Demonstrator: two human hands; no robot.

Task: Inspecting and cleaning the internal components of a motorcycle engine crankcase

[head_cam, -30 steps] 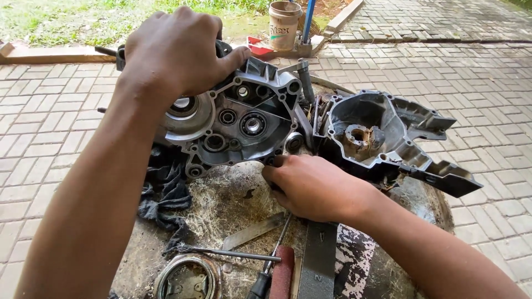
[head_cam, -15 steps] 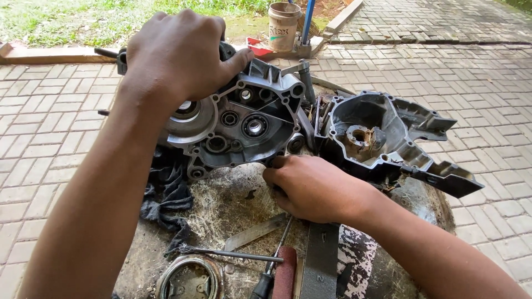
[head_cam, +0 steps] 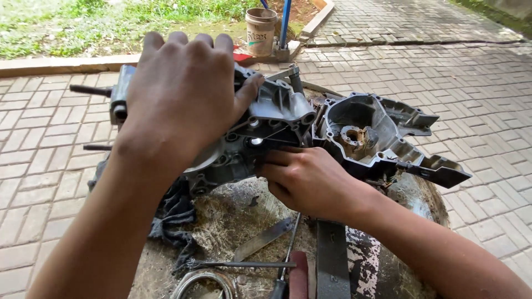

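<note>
My left hand (head_cam: 183, 94) grips the top of a grey metal engine crankcase half (head_cam: 266, 124), which is tilted up toward me on a round stump-like work surface (head_cam: 233, 221). My right hand (head_cam: 307, 180) presses its fingers against the lower edge of that same crankcase half. To the right lies a second engine case half (head_cam: 382, 138), open side up, with a rusty bearing seat in its middle. It touches or sits right beside the held half.
A dark rag (head_cam: 172, 216) hangs at the left of the work surface. A flat metal bar (head_cam: 263, 239), a thin rod (head_cam: 244, 264), a screwdriver (head_cam: 288, 260) and a wire ring (head_cam: 202, 282) lie near me. A bucket (head_cam: 260, 30) stands on the brick paving beyond.
My left hand has tipped the crankcase half further up and toward me, so its inner face is now mostly hidden. My right hand has slid up against its lower edge.
</note>
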